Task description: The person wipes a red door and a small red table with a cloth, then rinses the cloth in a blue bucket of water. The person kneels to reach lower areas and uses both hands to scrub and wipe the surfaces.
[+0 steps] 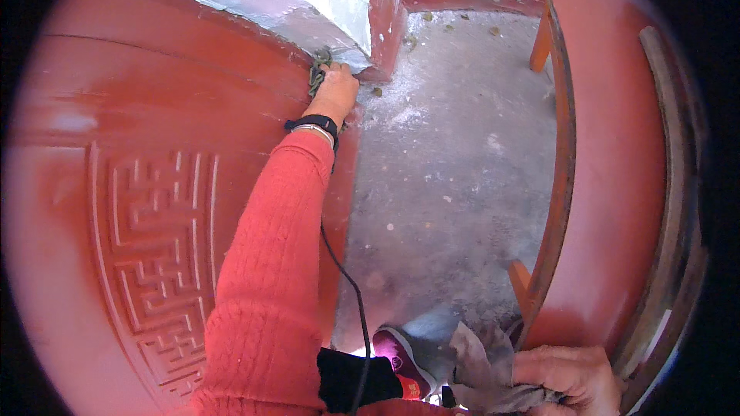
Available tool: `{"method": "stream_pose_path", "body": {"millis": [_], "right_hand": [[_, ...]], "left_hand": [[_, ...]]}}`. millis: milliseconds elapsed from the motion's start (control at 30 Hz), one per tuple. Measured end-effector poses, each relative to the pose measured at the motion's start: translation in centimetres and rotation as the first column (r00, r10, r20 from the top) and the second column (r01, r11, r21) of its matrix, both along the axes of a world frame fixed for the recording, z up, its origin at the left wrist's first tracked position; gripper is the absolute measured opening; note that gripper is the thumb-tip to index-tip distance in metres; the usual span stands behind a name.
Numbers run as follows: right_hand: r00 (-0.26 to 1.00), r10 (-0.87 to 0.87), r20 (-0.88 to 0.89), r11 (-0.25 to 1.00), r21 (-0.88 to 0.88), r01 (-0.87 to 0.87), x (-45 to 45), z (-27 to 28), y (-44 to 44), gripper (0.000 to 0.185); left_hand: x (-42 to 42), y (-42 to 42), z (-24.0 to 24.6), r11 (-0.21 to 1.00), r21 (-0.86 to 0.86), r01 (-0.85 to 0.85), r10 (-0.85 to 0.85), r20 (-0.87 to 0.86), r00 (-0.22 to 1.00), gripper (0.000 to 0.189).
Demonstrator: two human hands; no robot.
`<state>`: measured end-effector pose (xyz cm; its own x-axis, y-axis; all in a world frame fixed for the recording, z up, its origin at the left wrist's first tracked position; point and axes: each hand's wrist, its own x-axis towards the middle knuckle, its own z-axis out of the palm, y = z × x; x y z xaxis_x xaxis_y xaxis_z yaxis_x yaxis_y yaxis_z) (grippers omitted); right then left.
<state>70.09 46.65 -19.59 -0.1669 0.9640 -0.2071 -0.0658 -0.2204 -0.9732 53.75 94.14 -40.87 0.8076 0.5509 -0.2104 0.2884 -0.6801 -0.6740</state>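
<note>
My left hand [337,88] reaches forward along a red wooden panel [260,104] and grips a crumpled dark green cloth [317,74]. That cloth touches the panel's far end, beside the foot of a white corner post [347,23]. Low at the right, my right hand [572,372] holds a crumpled grey cloth [491,378], whose loose folds hang over the floor. This hand is near the end of a red bench seat [613,196]. Part of the left hand's grip is hidden behind its knuckles.
A raised fret pattern [167,277] decorates the panel. Orange legs [541,40] support the bench above a grey concrete floor [445,185] with white stains and dry leaves [428,16]. A black cord [354,289] hangs beside my sleeve; my purple shoe [399,352] stands below.
</note>
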Motion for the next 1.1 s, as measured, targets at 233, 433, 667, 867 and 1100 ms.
{"method": "stream_pose_path", "body": {"millis": [233, 433, 667, 867, 1100], "right_hand": [[0.999, 0.003, 0.046, 0.999, 0.035, -0.004, -0.1, 0.2, 0.2, 0.032], [0.996, -0.008, 0.084, 0.998, 0.055, 0.003, -0.3, 0.2, 0.2, 0.034], [0.979, -0.012, 0.204, 0.999, -0.026, 0.018, -0.6, 0.3, -0.3, 0.039], [0.984, -0.029, 0.178, 0.99, 0.139, 0.004, -0.8, -0.9, -0.7, 0.031], [0.982, -0.084, 0.17, 0.981, 0.186, 0.052, -1.3, -0.9, -1.5, 0.027]], "left_hand": [[-0.6, 0.1, -6.8, 0.973, -0.229, 0.008, 0.001, 0.04, 0.999, 0.023], [-2.6, -2.2, -9.0, 0.947, -0.265, 0.18, -0.133, 0.184, 0.974, 0.023], [-4.0, -3.8, -1.1, 0.983, -0.092, 0.158, -0.155, 0.03, 0.987, 0.022], [-5.4, -4.7, 10.5, 0.986, 0.063, 0.154, -0.159, 0.085, 0.984, 0.026], [-5.9, -5.1, 25.3, 0.921, 0.375, 0.103, -0.149, 0.095, 0.984, 0.026]]}}
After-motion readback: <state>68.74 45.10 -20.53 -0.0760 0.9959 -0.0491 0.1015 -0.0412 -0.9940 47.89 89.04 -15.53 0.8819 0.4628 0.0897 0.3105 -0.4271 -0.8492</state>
